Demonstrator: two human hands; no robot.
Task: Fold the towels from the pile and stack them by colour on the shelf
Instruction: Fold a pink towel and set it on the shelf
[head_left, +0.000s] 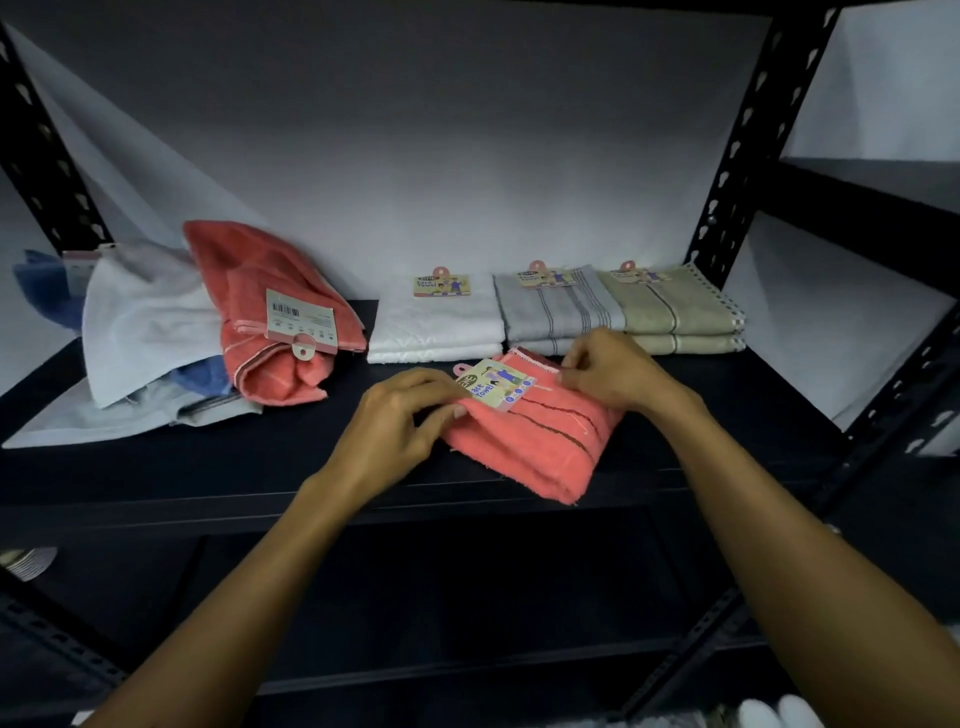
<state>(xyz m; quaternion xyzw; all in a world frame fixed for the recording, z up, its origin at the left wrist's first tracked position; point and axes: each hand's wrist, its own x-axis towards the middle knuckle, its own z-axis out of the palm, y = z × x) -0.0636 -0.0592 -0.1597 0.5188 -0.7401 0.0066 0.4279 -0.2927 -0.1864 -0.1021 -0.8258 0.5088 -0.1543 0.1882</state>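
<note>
A folded coral towel (535, 436) is held near the front edge of the black shelf (208, 467), its left corner gripped by the left hand (400, 421) with curled fingers, while its back edge appears to be pinched by the right hand (613, 371). White (436, 325), grey (556, 312) and beige (680, 312) folded stacks are lined up along the shelf's back edge. An unfolded pile (171, 332) is heaped toward the left end.

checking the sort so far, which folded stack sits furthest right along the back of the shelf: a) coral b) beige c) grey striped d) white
b, the beige stack sits at the right end by the shelf post, with the grey striped stack to its left and the white stack left of that.
</note>
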